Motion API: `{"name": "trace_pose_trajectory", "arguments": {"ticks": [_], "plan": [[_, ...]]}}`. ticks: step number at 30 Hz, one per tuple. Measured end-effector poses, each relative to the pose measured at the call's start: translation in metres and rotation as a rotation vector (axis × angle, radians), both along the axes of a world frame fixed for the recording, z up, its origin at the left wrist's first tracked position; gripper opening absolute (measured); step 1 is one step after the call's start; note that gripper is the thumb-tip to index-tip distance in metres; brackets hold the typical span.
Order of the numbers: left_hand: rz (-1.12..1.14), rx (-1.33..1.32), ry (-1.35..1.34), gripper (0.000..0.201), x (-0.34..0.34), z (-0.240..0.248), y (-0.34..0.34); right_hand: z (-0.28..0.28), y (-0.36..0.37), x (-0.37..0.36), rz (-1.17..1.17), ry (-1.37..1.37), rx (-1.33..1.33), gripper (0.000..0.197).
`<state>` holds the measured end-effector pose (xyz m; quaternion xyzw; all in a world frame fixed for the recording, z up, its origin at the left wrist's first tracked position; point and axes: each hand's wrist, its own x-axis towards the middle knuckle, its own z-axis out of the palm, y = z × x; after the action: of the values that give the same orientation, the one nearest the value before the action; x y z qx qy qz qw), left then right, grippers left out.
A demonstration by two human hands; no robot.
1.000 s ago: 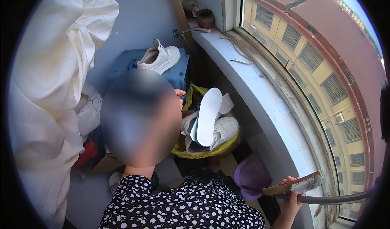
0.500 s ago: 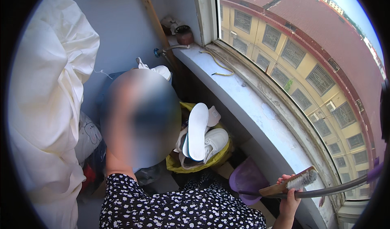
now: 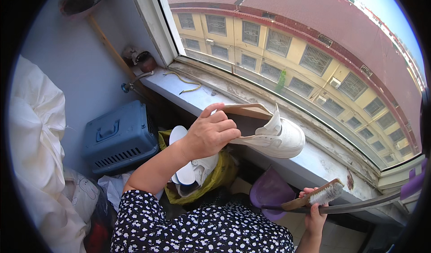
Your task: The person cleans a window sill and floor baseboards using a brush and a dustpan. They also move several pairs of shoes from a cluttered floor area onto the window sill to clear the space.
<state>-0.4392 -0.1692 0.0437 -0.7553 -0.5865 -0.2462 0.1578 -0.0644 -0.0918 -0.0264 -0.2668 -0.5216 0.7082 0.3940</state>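
Observation:
My left hand [image 3: 208, 134] grips a white sneaker [image 3: 278, 138] by its heel opening and holds it on its side just above the windowsill [image 3: 188, 91], toe pointing right. Low at the right, my right hand [image 3: 314, 215] is closed on the handle of a wooden scrub brush [image 3: 321, 194] with pale bristles. A dark curved rod [image 3: 359, 204] runs past that hand; whether the hand also holds it I cannot tell. Below the left hand, a second white shoe [image 3: 202, 165] and a white insole [image 3: 177, 134] lie in a yellow bag [image 3: 222, 174].
A blue pet carrier [image 3: 119, 136] stands against the wall at the left, next to a big white cloth bundle [image 3: 36, 140]. A purple plastic tub [image 3: 269, 190] sits under the sill. A yellow cord [image 3: 186, 82] lies on the sill. The window shows a yellow building.
The view has lifted from the corner toward the window. My left hand has come up with a white sneaker in it, beside the sill. The right hand still holds the brush.

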Motion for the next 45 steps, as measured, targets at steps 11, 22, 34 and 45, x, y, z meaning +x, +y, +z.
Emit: {"name": "trace_pose_trajectory", "arguments": {"ticks": [11, 22, 34, 45], "plan": [[0.282, -0.429, -1.332, 0.037, 0.018, 0.05, -0.041, -0.005, -0.002, 0.033, -0.15, 0.059, -0.012, 0.053], [0.031, -0.381, -1.92, 0.04, 0.118, -0.012, 0.093, -0.008, 0.014, 0.004, 0.204, 0.119, -0.018, 0.05], [-0.026, -0.248, -1.963, 0.051, 0.142, -0.041, 0.159, 0.002, 0.026, -0.012, 0.434, 0.193, 0.013, 0.051], [0.09, 0.105, 0.318, 0.05, 0.125, -0.045, 0.089, -0.004, 0.015, -0.026, 0.425, 0.208, -0.053, 0.05]]}}
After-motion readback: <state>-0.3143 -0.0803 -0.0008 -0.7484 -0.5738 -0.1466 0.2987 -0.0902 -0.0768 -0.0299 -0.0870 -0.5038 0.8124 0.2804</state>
